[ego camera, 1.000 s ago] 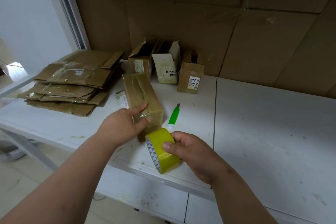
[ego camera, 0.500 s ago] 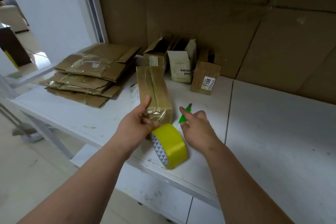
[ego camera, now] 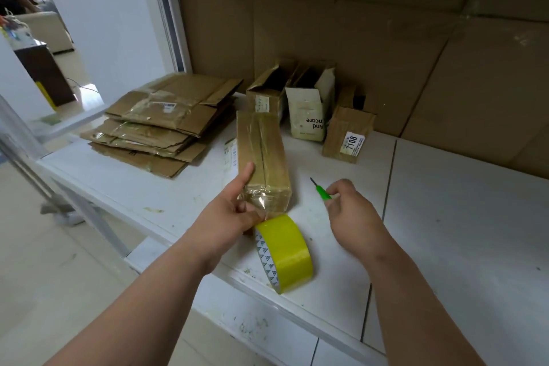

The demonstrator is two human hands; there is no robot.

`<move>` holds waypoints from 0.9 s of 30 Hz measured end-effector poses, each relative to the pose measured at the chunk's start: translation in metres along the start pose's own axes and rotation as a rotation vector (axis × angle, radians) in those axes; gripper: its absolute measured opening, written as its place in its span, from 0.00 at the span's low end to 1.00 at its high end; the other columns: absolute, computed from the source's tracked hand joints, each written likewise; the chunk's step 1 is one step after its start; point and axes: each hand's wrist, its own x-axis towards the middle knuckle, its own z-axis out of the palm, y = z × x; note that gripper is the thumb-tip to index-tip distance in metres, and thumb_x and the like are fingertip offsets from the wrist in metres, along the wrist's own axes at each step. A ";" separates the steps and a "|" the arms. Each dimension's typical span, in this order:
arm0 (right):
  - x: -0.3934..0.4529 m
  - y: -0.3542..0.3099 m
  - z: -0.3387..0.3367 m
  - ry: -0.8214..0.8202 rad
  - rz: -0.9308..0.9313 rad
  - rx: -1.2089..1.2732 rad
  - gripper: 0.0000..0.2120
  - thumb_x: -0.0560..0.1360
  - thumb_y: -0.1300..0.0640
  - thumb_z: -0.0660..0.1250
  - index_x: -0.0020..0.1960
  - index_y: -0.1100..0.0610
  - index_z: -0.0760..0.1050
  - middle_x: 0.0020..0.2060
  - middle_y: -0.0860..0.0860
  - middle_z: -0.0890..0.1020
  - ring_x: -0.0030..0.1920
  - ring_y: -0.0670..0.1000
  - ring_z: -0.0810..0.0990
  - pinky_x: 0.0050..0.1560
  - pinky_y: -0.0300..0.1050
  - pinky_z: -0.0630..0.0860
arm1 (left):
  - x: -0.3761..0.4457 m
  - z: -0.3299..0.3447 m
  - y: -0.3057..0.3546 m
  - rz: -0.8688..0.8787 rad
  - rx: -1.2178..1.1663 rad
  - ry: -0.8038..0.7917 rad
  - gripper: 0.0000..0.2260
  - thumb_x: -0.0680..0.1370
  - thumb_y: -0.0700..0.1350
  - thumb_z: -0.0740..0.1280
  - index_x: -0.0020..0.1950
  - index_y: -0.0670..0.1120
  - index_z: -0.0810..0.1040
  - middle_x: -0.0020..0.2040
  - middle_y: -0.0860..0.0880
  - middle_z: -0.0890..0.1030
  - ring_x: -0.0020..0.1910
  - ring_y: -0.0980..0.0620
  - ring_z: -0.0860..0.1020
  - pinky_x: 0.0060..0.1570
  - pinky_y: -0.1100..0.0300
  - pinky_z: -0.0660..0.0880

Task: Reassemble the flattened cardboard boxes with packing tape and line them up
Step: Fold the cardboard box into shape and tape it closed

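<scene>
Glossy tape wraps the oblong cardboard box (ego camera: pixel 263 157); the left hand (ego camera: pixel 230 211) grips its near end, thumb up, the right hand (ego camera: pixel 350 211) pinches a green cutter (ego camera: pixel 322 193).

The white label (ego camera: pixel 351 142) on the small brown box (ego camera: pixel 347 134) at the back right reads "7108"; the cream box (ego camera: pixel 310 110) beside it carries upside-down print, legible only as "And" and "ncare"; other labels are too blurred.

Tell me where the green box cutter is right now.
In the head view, the green box cutter is pinched in the right hand, just above the white table, right of the taped box and beyond the yellow tape roll.
</scene>
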 end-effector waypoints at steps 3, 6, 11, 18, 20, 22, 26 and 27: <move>-0.010 -0.015 -0.012 -0.040 -0.133 0.238 0.08 0.81 0.56 0.59 0.49 0.44 0.72 0.41 0.50 0.79 0.40 0.54 0.78 0.44 0.52 0.76 | 0.002 0.001 0.002 0.024 0.032 0.023 0.38 0.76 0.31 0.69 0.76 0.63 0.61 0.37 0.45 0.75 0.39 0.53 0.73 0.45 0.64 0.72; -0.017 -0.033 -0.018 -0.091 -0.278 0.206 0.10 0.80 0.57 0.62 0.48 0.43 0.77 0.35 0.45 0.77 0.33 0.42 0.73 0.36 0.40 0.70 | 0.004 0.000 0.001 0.022 0.037 0.034 0.38 0.75 0.30 0.70 0.76 0.60 0.62 0.37 0.43 0.73 0.40 0.50 0.71 0.49 0.59 0.69; -0.018 -0.056 -0.013 -0.128 -0.379 0.039 0.09 0.80 0.55 0.62 0.55 0.48 0.81 0.43 0.45 0.78 0.41 0.43 0.74 0.43 0.43 0.71 | 0.004 -0.001 0.002 0.014 0.044 0.045 0.38 0.74 0.31 0.71 0.76 0.60 0.64 0.32 0.50 0.71 0.36 0.53 0.70 0.43 0.61 0.69; -0.011 -0.070 -0.010 -0.155 -0.397 -0.218 0.10 0.81 0.52 0.60 0.56 0.48 0.79 0.48 0.50 0.78 0.50 0.53 0.76 0.51 0.50 0.75 | 0.002 0.000 0.006 0.015 0.068 0.048 0.38 0.74 0.31 0.72 0.76 0.58 0.63 0.27 0.57 0.72 0.31 0.60 0.72 0.38 0.68 0.71; -0.011 -0.074 -0.010 -0.158 -0.407 -0.273 0.10 0.82 0.51 0.59 0.55 0.49 0.79 0.47 0.50 0.76 0.50 0.54 0.76 0.50 0.50 0.75 | 0.001 0.000 0.009 0.020 0.067 0.043 0.38 0.74 0.31 0.72 0.76 0.57 0.63 0.26 0.59 0.75 0.29 0.63 0.74 0.36 0.71 0.71; -0.011 -0.078 -0.008 -0.154 -0.423 -0.324 0.09 0.81 0.51 0.59 0.54 0.50 0.78 0.44 0.50 0.75 0.49 0.55 0.76 0.49 0.51 0.76 | 0.001 0.000 0.011 0.018 0.077 0.040 0.38 0.74 0.32 0.72 0.77 0.57 0.63 0.26 0.59 0.75 0.30 0.64 0.75 0.37 0.71 0.71; -0.008 -0.082 -0.009 -0.146 -0.404 -0.397 0.09 0.81 0.52 0.60 0.54 0.49 0.78 0.42 0.49 0.73 0.49 0.55 0.76 0.48 0.48 0.76 | 0.002 -0.001 0.014 0.002 0.125 0.034 0.38 0.74 0.34 0.73 0.78 0.56 0.61 0.27 0.61 0.77 0.30 0.66 0.75 0.35 0.74 0.70; -0.007 -0.081 -0.012 -0.141 -0.389 -0.415 0.09 0.81 0.52 0.60 0.54 0.49 0.79 0.43 0.49 0.73 0.50 0.55 0.76 0.48 0.48 0.75 | 0.002 -0.001 0.015 -0.001 0.141 0.033 0.39 0.74 0.35 0.73 0.78 0.56 0.60 0.27 0.61 0.78 0.30 0.66 0.75 0.35 0.74 0.70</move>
